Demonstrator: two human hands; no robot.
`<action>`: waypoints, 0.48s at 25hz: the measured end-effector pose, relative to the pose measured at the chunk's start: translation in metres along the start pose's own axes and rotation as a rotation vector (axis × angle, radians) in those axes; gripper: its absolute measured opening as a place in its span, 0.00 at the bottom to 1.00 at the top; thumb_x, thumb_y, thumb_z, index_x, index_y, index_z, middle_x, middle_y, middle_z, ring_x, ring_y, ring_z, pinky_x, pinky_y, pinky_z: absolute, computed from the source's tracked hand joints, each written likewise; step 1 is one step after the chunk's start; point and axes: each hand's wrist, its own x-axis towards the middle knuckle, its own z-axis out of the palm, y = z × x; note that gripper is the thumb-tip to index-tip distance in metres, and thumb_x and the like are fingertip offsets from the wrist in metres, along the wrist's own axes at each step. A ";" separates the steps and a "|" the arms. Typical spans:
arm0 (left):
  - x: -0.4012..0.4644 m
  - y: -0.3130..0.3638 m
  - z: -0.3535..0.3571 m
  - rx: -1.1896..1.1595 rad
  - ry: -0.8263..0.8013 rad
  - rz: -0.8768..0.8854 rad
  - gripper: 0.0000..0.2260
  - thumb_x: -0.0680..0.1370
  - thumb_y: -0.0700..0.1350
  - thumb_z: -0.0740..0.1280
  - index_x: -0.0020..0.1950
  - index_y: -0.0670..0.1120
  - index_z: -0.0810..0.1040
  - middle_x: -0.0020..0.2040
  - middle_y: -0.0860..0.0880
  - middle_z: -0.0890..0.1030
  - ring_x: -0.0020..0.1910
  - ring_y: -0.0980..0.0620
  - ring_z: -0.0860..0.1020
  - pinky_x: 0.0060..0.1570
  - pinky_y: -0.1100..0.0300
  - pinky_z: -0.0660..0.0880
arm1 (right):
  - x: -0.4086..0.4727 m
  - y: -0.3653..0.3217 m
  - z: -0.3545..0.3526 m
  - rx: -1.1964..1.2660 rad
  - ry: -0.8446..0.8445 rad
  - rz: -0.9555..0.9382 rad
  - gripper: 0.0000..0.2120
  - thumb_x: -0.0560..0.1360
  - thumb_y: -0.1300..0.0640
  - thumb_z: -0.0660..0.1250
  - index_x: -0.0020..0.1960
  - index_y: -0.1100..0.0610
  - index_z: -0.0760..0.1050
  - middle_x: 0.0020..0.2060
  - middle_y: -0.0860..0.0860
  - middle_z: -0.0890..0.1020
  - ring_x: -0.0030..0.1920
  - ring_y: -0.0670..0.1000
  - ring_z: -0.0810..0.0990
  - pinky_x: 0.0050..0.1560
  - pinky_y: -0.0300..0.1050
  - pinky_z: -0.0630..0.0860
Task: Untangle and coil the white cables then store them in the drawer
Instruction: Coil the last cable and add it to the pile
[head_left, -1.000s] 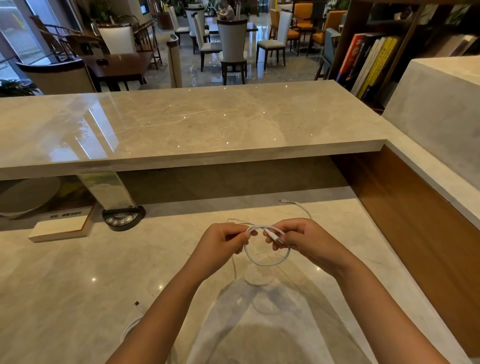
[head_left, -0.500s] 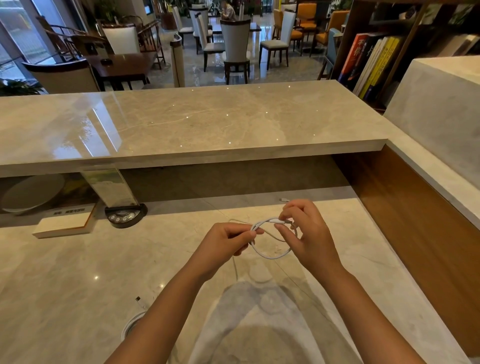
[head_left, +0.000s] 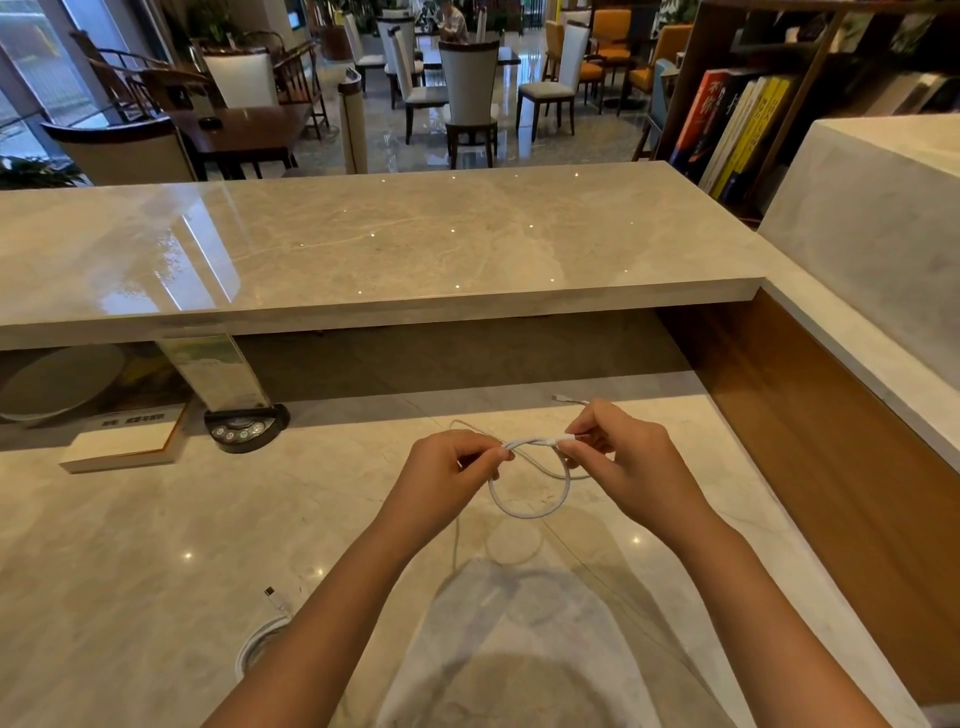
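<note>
The left hand (head_left: 445, 470) is curled, its fingertips pinching the near side of a small loop of white cable (head_left: 524, 506) just above the tabletop (head_left: 156, 545). The right hand (head_left: 618, 457) pinches the cable's white plug end between thumb and forefinger, at the top of the same loop, so the two hands hold the ring between them with the loop hanging down. A thinner strand of the same white cable trails off from under the hands across the marble, and a free connector (head_left: 562, 399) lies on the surface just beyond the right hand's knuckles.

Nearer the person, partly hidden under the left forearm, a second white cable (head_left: 260, 642) sits coiled on the tabletop, its plug (head_left: 271, 594) pointing away from the coil.

Further off to the left, under the raised marble counter ledge (head_left: 389, 249), stand a round black button unit (head_left: 244, 428) and beside it a closed white book (head_left: 124, 447) lying flat. A wooden side panel (head_left: 831, 441) closes off the right. Beyond the ledge are dining chairs (head_left: 470, 93) and a bookshelf with upright books (head_left: 737, 124).
</note>
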 end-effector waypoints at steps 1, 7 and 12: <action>0.000 0.001 0.000 -0.052 -0.027 -0.026 0.08 0.77 0.44 0.65 0.43 0.51 0.83 0.35 0.58 0.81 0.35 0.65 0.76 0.35 0.72 0.72 | 0.000 0.002 -0.001 0.049 0.006 0.020 0.05 0.73 0.56 0.68 0.43 0.54 0.73 0.36 0.45 0.80 0.38 0.44 0.80 0.40 0.39 0.78; -0.009 0.011 -0.001 -0.570 -0.323 -0.270 0.11 0.80 0.37 0.57 0.50 0.43 0.79 0.37 0.49 0.84 0.42 0.50 0.83 0.47 0.59 0.80 | 0.003 0.004 0.002 0.243 0.075 0.096 0.04 0.73 0.58 0.69 0.44 0.54 0.73 0.34 0.49 0.82 0.34 0.44 0.82 0.38 0.38 0.78; -0.002 0.005 0.008 -0.933 -0.056 -0.321 0.11 0.81 0.39 0.56 0.54 0.40 0.77 0.32 0.48 0.79 0.31 0.54 0.80 0.38 0.62 0.80 | 0.006 0.001 0.014 0.646 0.091 0.350 0.08 0.80 0.52 0.57 0.57 0.49 0.72 0.50 0.53 0.81 0.46 0.46 0.82 0.45 0.38 0.78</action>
